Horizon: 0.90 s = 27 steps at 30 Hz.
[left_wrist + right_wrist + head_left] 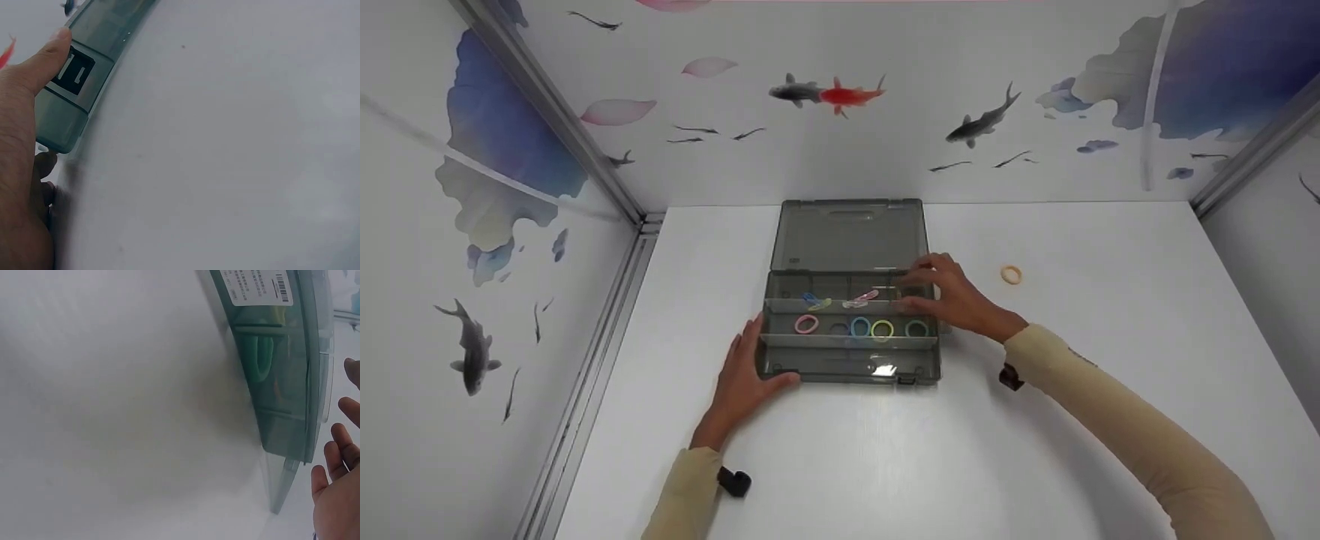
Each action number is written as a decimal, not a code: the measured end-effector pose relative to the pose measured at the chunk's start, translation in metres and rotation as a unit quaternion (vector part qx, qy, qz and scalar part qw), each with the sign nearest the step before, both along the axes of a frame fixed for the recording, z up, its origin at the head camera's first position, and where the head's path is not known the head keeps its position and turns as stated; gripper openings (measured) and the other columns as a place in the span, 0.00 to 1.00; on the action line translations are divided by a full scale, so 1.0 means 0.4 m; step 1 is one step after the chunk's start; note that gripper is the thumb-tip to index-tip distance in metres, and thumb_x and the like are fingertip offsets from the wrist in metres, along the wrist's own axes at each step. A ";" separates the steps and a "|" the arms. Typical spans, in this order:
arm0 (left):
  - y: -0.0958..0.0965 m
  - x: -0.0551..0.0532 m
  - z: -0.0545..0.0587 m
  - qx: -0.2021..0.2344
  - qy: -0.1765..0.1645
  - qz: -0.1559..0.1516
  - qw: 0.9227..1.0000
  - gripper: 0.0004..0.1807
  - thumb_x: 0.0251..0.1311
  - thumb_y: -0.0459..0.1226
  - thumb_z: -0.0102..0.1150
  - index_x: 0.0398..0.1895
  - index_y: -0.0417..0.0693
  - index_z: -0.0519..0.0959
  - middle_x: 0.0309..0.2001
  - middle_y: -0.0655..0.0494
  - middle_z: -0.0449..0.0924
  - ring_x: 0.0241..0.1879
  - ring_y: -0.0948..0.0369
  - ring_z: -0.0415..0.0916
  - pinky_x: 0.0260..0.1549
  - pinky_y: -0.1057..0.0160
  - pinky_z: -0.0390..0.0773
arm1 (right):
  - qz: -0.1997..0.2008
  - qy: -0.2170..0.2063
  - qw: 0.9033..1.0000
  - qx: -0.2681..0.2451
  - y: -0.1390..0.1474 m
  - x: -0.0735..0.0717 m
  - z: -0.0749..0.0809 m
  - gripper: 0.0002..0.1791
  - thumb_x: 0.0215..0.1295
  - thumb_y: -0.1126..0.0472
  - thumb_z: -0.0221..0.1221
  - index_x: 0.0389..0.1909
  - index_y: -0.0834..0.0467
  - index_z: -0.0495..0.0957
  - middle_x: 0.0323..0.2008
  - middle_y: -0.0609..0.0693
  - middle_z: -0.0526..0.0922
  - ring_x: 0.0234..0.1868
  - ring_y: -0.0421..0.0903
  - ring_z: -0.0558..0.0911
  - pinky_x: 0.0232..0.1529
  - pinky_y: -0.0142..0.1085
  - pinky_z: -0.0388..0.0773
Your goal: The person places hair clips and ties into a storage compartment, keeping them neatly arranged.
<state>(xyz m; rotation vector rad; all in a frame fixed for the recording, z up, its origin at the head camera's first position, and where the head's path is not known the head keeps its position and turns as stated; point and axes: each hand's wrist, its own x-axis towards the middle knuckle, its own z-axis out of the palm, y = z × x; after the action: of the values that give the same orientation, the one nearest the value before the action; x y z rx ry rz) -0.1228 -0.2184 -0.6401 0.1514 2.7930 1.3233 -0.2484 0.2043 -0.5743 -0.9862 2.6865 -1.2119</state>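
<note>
A translucent grey compartment box (851,364) lies with its lid (847,236) folded back. My left hand (741,386) grips its front left corner, thumb along the front wall and fingers against the left side. Over the back right compartment is my right hand (952,296), with its fingers spread and nothing visible between them in the right wrist view. In the middle row are a pink ring (797,323), a blue ring (853,328), a yellow ring (892,328) and a green ring (907,328). Something orange (277,390) shows through the box wall.
An orange ring (1003,274) lies on the white table (1072,262), right of the box. Small blue (811,298) and pink (871,294) pieces sit in the back row. Printed wall panels (885,157) stand behind and at both sides.
</note>
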 end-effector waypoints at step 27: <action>0.000 0.000 -0.001 -0.008 0.001 0.003 1.000 0.68 0.57 0.66 0.79 0.93 0.69 0.45 0.91 0.47 0.45 0.88 0.35 0.41 0.76 0.20 0.52 | -0.218 -0.061 0.972 -0.058 0.268 -0.026 -0.071 0.21 0.72 0.60 0.75 0.59 0.68 0.86 0.61 0.67 0.75 0.68 0.64 0.66 0.71 0.67 0.54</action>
<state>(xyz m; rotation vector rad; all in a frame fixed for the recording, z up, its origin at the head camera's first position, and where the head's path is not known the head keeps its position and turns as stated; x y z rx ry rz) -0.1228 -0.2184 -0.6407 0.1449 2.8061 1.3028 -0.2589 0.3116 -0.6028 -0.3136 2.8460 -1.4535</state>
